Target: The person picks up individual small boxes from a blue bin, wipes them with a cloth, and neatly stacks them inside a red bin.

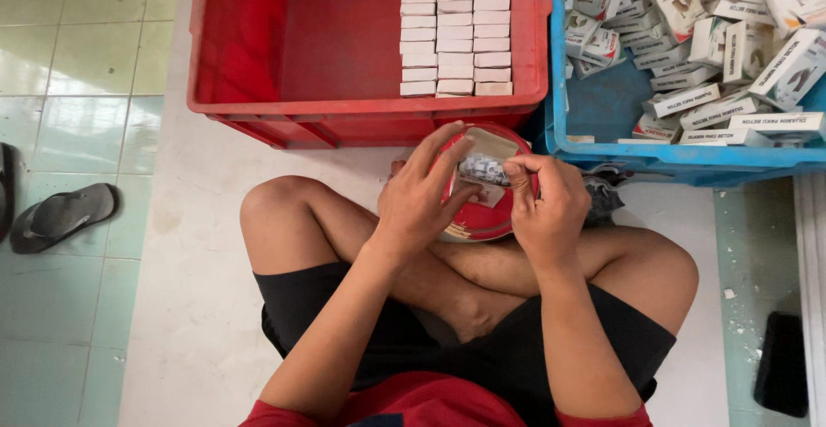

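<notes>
I sit cross-legged on the floor. My left hand (pixel 423 195) and my right hand (pixel 544 199) together hold a small clear packet of little metal pieces (pixel 483 169) between their fingertips. The packet is over a round red tin (pixel 486 216) that rests on my legs; the hands hide much of the tin. Just beyond the tin stands a red crate (pixel 258 57) with neat rows of small white boxes (pixel 456 27) stacked at its right side.
A blue crate (pixel 602 104) at the right holds several loose white cartons (pixel 723 40) in a jumble. A dark sandal (pixel 60 216) lies on the green tiles at the left, another at the left edge. A black object (pixel 783 362) lies at the lower right.
</notes>
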